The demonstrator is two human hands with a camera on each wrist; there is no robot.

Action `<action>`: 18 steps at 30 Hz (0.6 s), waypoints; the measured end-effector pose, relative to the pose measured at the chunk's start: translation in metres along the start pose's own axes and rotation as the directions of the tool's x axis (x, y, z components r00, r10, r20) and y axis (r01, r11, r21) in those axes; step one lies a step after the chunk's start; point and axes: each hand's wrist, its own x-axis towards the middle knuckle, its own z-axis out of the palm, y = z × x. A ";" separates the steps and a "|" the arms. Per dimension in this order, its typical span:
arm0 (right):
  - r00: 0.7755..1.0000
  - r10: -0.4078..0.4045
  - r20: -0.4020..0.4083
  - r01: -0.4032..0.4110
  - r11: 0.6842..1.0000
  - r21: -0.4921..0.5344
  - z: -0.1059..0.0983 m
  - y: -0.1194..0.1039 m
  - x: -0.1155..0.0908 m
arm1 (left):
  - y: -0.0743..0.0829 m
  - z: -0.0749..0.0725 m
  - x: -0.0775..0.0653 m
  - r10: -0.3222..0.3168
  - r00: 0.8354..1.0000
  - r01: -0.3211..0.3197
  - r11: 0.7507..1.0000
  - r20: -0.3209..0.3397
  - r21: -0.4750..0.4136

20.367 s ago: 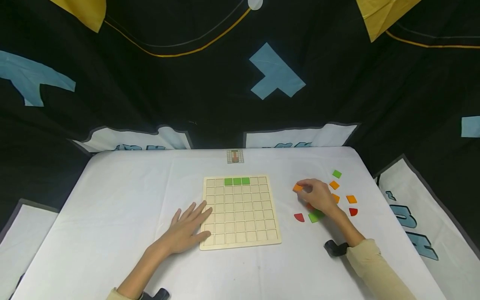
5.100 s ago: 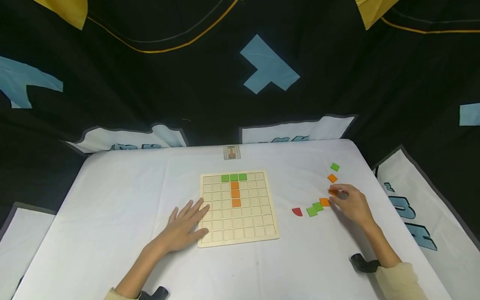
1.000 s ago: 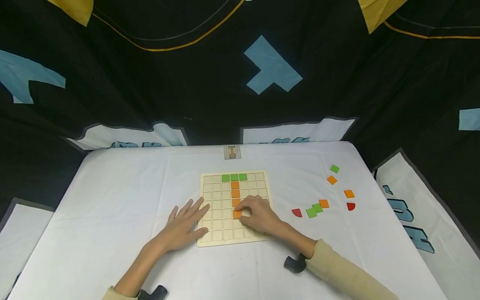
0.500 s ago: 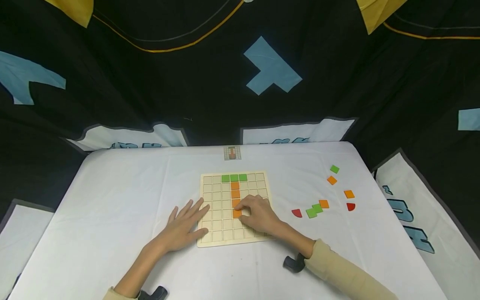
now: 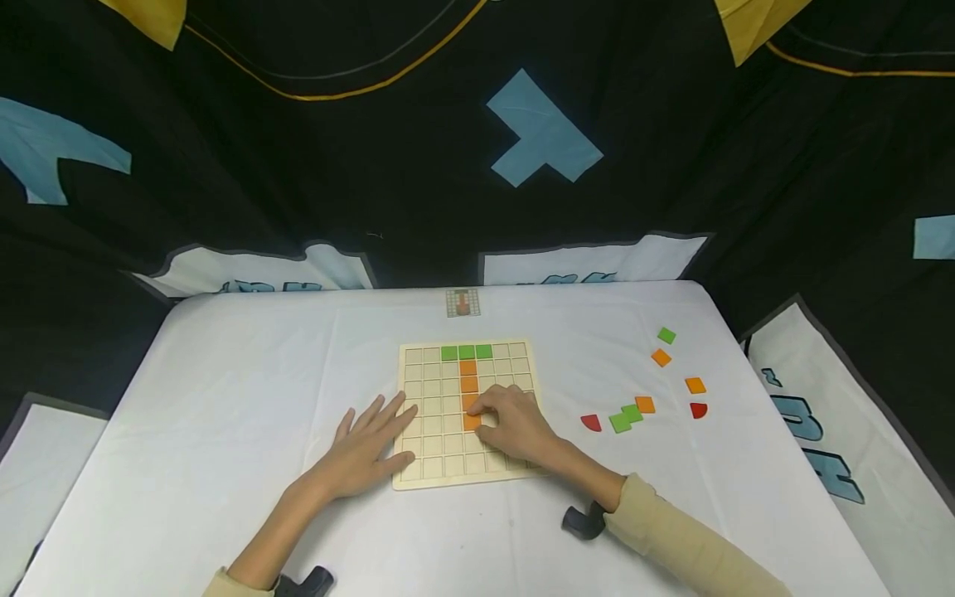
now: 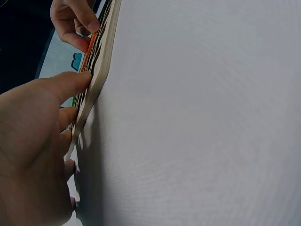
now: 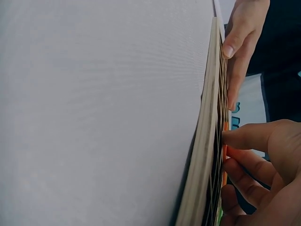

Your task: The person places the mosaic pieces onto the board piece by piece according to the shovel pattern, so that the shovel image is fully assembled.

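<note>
A light wooden grid board (image 5: 440, 469) lies on the white table. Along its far row sit three green square tiles (image 5: 466, 352), and orange tiles (image 5: 468, 384) run down from the middle one. With thumb and forefinger my right hand (image 5: 515, 427) pinches the nearest orange tile (image 5: 472, 422), which lies in the column's line. In the right wrist view, a strip of orange (image 7: 225, 155) shows at those fingertips. My left hand (image 5: 361, 456) rests with spread fingers on the board's left edge; its thumb and fingers lie along the rim in the left wrist view.
Right of the board lie loose pieces: a red quarter-round (image 5: 590, 423), touching green tiles (image 5: 620, 423), an orange tile (image 5: 645, 405), a second red piece (image 5: 698, 410) and a far green tile (image 5: 666, 336). A small printed pattern card (image 5: 462, 303) lies at the table's back edge.
Since about five seconds ago, my right hand has come left from the loose pieces to the board, and the orange column has grown by one tile. Over the last second both hands hold nearly still.
</note>
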 end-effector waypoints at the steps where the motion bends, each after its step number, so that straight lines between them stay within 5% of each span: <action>1: 1.000 -0.002 0.001 0.002 1.000 -0.005 0.000 0.000 0.000 | 0.000 0.000 0.000 0.000 1.000 0.000 1.000 0.000 0.000; 18: 0.997 -0.057 0.045 0.062 0.993 -0.101 -0.008 0.002 -0.005 | 0.000 0.000 0.000 0.005 1.000 -0.005 1.000 -0.003 -0.004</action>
